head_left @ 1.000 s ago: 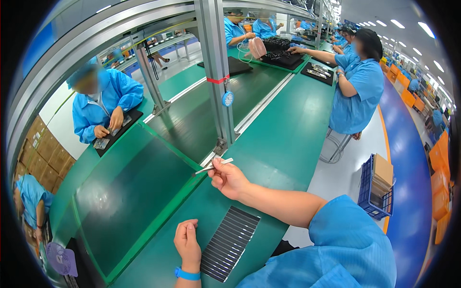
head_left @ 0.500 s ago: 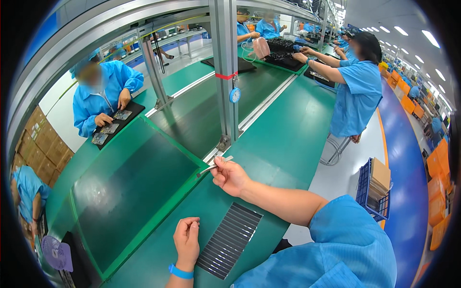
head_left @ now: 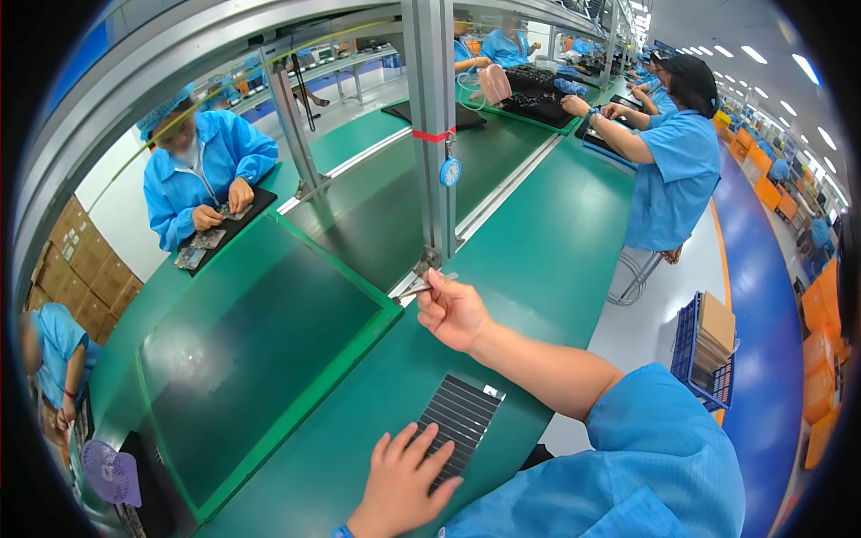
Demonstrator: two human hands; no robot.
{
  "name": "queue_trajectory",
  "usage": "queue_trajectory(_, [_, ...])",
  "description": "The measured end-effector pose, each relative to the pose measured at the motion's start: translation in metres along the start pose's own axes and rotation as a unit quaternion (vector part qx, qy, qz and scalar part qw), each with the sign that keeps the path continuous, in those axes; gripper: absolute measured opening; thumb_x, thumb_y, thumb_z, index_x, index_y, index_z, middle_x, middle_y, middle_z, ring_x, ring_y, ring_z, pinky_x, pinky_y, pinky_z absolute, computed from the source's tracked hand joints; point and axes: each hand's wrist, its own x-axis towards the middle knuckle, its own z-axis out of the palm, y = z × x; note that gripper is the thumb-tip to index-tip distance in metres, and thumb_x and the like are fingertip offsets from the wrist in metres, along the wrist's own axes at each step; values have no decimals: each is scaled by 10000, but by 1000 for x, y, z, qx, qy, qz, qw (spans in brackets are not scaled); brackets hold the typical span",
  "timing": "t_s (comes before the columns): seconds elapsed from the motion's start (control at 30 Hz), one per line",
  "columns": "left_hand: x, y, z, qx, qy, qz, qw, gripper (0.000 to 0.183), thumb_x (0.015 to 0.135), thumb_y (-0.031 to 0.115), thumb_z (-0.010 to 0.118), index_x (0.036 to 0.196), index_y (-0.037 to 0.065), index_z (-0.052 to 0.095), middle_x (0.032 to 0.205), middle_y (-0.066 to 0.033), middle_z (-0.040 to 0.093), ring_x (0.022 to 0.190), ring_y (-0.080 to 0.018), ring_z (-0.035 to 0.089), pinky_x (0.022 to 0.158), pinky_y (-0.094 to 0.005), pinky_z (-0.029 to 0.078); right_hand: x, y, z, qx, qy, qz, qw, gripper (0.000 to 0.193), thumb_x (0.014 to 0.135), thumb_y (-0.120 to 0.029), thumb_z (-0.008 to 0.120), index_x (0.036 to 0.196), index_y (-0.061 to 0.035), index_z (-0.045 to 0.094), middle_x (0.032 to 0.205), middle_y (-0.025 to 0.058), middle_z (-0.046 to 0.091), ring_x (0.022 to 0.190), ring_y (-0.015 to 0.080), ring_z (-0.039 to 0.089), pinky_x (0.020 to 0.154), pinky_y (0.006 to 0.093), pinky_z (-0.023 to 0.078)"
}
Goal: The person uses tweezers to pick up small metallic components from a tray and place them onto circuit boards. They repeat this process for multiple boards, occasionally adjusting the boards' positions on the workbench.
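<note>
A sheet of black adhesive strips (head_left: 463, 414), divided by thin pale lines, lies on the green bench in front of me. My left hand (head_left: 404, 480) is over its near part, fingers spread and palm down, covering that end. At the sheet's far right corner a small white patch (head_left: 493, 392) shows. Beyond the sheet, my right hand (head_left: 456, 314) is raised above the bench and closed. Pinched between its thumb and fingers is a pair of metal tweezers (head_left: 414, 290), with the tip pointing left toward the green-edged panel.
A metal post (head_left: 432, 134) with a hanging blue round tag (head_left: 450, 171) rises beyond my right hand. Left lies a dark green panel (head_left: 260, 350). A purple fan (head_left: 106, 471) stands at lower left, a blue crate (head_left: 686, 359) at right. Co-workers in blue stand along the line.
My left hand has opened from a closed pose beside the sheet and moved right onto it. My right hand, still holding the tweezers, appears slightly farther right and higher; the view has shifted slightly.
</note>
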Motion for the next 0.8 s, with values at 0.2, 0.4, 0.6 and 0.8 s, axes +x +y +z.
queue_trajectory(0.2, [13,11,39,106,-58,3,993,622,843,508,568,1319,113,499,1416,-221,367,1293,-431,338,975,-667,264,-4,-9,9,3,-4,-21,1000,164,936,-271,554,860,-129,590,686,25,581,492,94,371,510,249,300])
queue_trajectory(0.4, [34,15,35,51,7,10,999,584,830,417,614,1305,96,503,1395,-218,394,1286,-387,367,986,-636,272,-2,-17,8,-13,-28,-46,998,171,939,-278,547,866,-129,591,684,21,579,495,88,371,507,249,295])
queue_trajectory(0.6, [10,-25,22,-13,141,28,989,303,756,111,665,1040,17,618,1180,-182,563,1016,-340,561,867,-418,451,-1,-10,6,-25,2,-7,1000,162,937,-272,554,856,-132,569,681,18,578,497,89,390,509,245,309])
queue_trajectory(0.8, [16,-39,28,-136,199,-71,968,187,803,54,622,977,-16,636,1145,-186,566,992,-335,549,831,-403,466,-7,-3,6,-18,-11,31,999,153,940,-274,551,878,-137,578,690,21,601,496,89,390,518,245,313])
